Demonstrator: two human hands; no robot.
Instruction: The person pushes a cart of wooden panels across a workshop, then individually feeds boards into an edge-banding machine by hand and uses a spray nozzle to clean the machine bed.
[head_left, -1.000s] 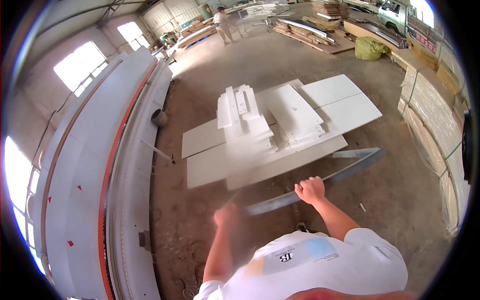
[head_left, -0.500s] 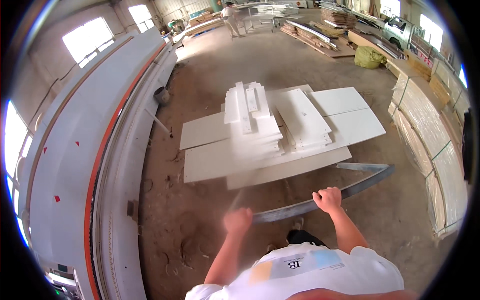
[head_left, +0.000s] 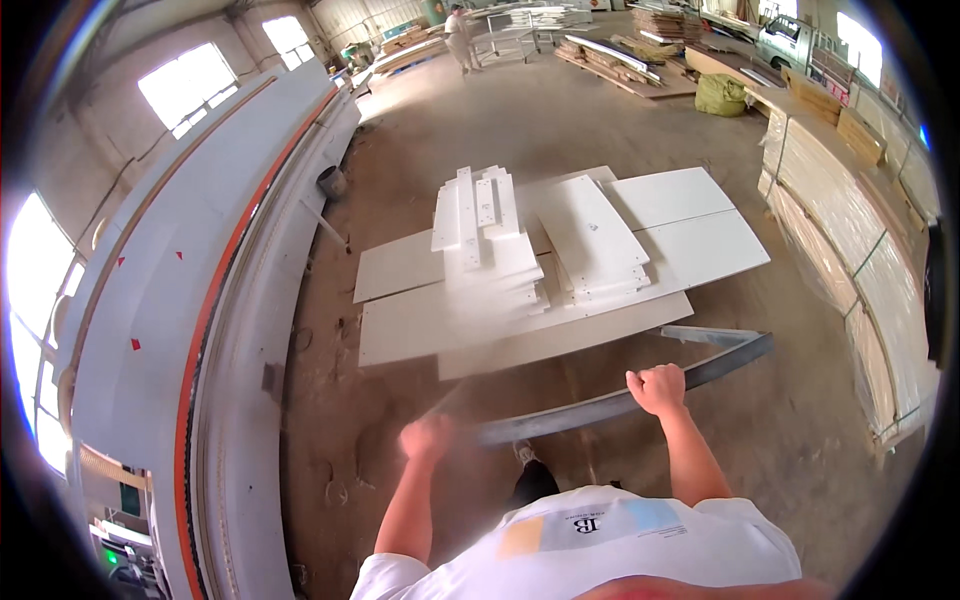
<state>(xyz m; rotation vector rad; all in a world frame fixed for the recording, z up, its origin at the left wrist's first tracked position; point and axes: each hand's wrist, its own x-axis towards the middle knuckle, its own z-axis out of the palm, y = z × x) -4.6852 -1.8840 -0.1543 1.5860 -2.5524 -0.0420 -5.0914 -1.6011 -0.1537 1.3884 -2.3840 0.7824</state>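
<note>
Bare floor (head_left: 600, 110) beyond the stacked white panels (head_left: 540, 260) (long machine (head_left: 200, 330) close on the left).

White panels (head_left: 560, 250), grey cart handle (head_left: 600, 405)

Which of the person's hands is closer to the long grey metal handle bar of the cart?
The right hand. It is wrapped over the grey metal bar, gripping it. The left hand is blurred, just off the bar's left end, and it is hard to tell if it touches.
</note>
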